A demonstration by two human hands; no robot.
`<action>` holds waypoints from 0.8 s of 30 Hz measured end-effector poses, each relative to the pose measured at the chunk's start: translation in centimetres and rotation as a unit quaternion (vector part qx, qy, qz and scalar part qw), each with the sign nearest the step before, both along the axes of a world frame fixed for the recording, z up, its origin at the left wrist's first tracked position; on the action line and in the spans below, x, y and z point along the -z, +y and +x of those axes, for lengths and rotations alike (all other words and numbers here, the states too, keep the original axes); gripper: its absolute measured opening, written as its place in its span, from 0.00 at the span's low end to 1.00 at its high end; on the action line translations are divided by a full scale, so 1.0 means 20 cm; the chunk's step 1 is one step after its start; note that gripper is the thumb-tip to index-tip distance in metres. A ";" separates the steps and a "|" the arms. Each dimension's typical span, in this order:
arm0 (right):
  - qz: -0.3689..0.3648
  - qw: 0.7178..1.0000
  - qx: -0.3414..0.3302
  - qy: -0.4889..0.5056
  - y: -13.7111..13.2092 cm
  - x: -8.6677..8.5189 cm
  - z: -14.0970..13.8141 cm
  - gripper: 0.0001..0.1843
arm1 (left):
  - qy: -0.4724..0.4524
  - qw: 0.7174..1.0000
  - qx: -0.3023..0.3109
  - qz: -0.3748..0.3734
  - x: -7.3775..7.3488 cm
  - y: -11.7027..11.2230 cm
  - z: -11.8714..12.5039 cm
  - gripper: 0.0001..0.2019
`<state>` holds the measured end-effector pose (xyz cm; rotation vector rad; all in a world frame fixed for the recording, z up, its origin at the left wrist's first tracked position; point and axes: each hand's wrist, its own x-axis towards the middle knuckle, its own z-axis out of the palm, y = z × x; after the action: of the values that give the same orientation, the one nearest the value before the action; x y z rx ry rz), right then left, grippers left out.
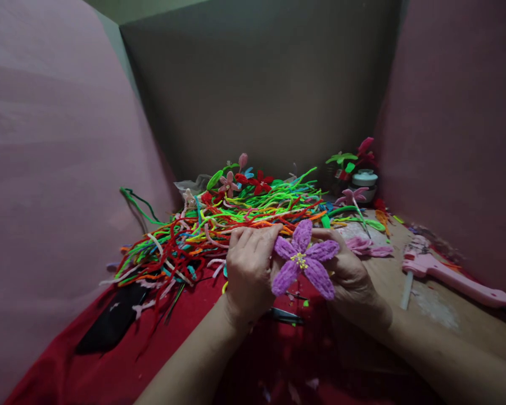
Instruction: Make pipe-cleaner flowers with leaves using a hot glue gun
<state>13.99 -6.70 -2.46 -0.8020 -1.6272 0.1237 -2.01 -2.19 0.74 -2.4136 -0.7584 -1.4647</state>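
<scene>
A purple pipe-cleaner flower (304, 259) with five fuzzy petals and a yellow centre is held up between both hands. My left hand (249, 271) is curled against the flower's left petals, fingers closed on it. My right hand (351, 275) sits behind and under the right petals, gripping the flower from the back; its fingertips are mostly hidden by the petals. Just beyond the hands lies a big tangle of coloured pipe cleaners (219, 225).
Finished small flowers (253, 181) lie at the back of the pile. A pink glue gun (451, 275) rests on the right. A white jar (365, 181) stands at the back right. Scissors (284, 316) lie under the hands on red cloth (109, 360). Pink walls close in on both sides.
</scene>
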 end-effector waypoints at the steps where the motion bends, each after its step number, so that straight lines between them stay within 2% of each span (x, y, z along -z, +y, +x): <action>1: 0.000 1.000 0.000 0.001 0.00 0.00 0.00 0.15 | -0.020 1.000 0.002 -0.024 0.00 0.01 0.00 0.14; 3: 0.007 1.000 0.005 0.002 0.01 0.01 0.01 0.16 | -0.088 0.988 0.021 -0.125 0.00 0.02 0.01 0.15; 4: 0.011 1.000 0.010 0.001 0.01 0.01 0.02 0.16 | -0.135 0.969 0.041 -0.203 -0.01 0.03 0.01 0.14; 5: 0.012 1.000 0.017 0.000 0.02 0.01 0.02 0.17 | -0.186 0.936 0.067 -0.292 -0.02 0.04 0.01 0.13; 7: 0.011 0.999 0.030 0.003 0.03 0.02 0.03 0.17 | -0.268 0.834 0.138 -0.463 -0.05 0.05 0.00 0.11; 8: 0.006 0.999 0.036 0.006 0.04 0.02 0.03 0.17 | -0.288 0.784 0.180 -0.520 -0.07 0.06 -0.01 0.11; 9: 0.002 0.999 0.040 0.010 0.04 0.03 0.03 0.16 | -0.284 0.742 0.228 -0.562 -0.08 0.07 -0.03 0.13; 11: 0.002 0.999 0.044 0.016 0.05 0.03 0.04 0.15 | -0.222 0.688 0.305 -0.620 -0.10 0.08 -0.06 0.20; 13: 0.005 0.999 0.043 0.010 0.05 0.03 0.04 0.14 | -0.133 0.666 0.350 -0.645 -0.10 0.08 -0.08 0.23; 16: 0.009 0.999 0.040 0.000 0.04 0.01 0.03 0.12 | -0.041 0.659 0.367 -0.655 -0.09 0.05 -0.08 0.18; 19: 0.000 0.999 0.032 0.007 0.02 0.00 0.02 0.10 | -0.019 0.648 0.374 -0.663 -0.10 0.02 -0.07 0.13; 24: -0.041 0.998 0.018 0.043 0.01 -0.01 0.02 0.08 | -0.018 0.652 0.366 -0.664 -0.11 0.00 -0.05 0.14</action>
<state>14.32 -6.41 -2.28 -0.8767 -1.5332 0.1994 -3.04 -2.14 2.92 -4.2306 -1.2250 -1.2732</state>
